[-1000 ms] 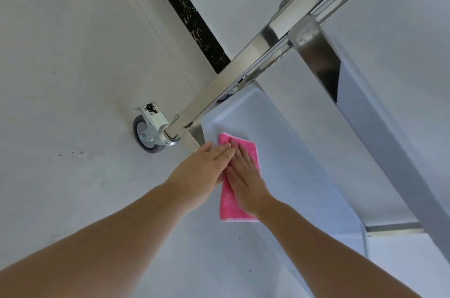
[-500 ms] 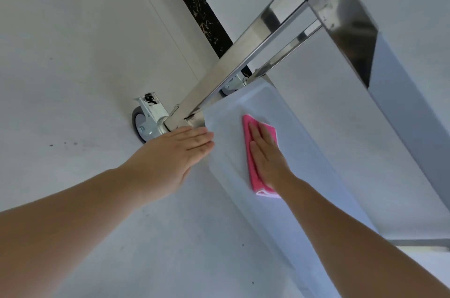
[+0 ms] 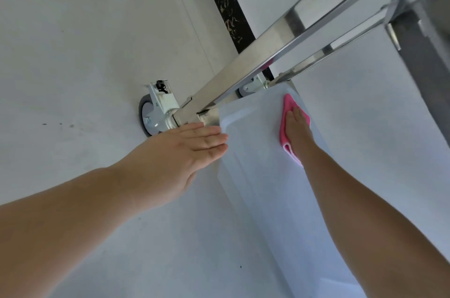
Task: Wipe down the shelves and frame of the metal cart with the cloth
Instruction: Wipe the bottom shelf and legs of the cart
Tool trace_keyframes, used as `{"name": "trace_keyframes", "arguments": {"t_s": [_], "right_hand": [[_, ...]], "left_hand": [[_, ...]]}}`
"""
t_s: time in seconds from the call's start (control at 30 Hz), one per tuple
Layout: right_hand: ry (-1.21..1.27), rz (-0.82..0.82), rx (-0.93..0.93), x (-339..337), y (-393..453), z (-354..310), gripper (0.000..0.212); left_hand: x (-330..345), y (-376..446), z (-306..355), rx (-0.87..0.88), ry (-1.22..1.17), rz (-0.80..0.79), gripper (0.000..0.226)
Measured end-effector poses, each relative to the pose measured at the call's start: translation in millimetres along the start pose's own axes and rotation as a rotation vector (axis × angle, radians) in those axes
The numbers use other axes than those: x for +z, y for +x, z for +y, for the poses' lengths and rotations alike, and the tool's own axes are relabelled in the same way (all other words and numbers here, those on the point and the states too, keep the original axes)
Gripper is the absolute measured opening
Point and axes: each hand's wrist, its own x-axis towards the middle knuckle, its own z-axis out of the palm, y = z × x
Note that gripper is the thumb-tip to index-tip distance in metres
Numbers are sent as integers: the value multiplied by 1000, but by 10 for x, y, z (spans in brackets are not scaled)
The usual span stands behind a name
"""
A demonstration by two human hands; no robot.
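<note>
The metal cart's bottom shelf (image 3: 255, 156) is a pale flat tray seen from above. A folded pink cloth (image 3: 283, 124) lies near the shelf's far corner, and my right hand (image 3: 295, 127) presses flat on it with straight fingers. My left hand (image 3: 192, 149) is flat and empty, its fingertips touching the shelf's near left edge beside the base of a shiny square leg (image 3: 246, 71). A second, thinner leg (image 3: 328, 51) rises behind it.
A grey caster wheel (image 3: 151, 117) with a white bracket sits under the near leg, and another caster (image 3: 250, 88) under the far one. An upper shelf edge (image 3: 418, 37) overhangs at the top right. A black marble strip (image 3: 226, 5) crosses the pale floor.
My right hand has slid the pink cloth away across the bottom shelf toward its far corner. My left hand came off the cloth and now rests at the shelf's left edge.
</note>
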Motion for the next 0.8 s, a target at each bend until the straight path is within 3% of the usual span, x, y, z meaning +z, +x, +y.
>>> {"name": "trace_keyframes", "arguments": {"t_s": [0.13,0.33,0.47,0.63,0.8], "right_hand": [[113,-15,61,-17,412,-41,51],[-20,50,23,-24,800,-44,55],[-44,-15,-34,-24,869,-72,58],[198,-29,-154,48,608,-297,57],[-14,-106,-335,123,266,-445,57]], "left_hand": [[23,-7,-7,7,-39,26,50],[63,-5,-4,12,-81,90,42],[62,-3,2,2,-74,97,54],[-4,-20,15,-34,-102,-43,60],[-74,-13,-7,-50,-46,-202,65]]}}
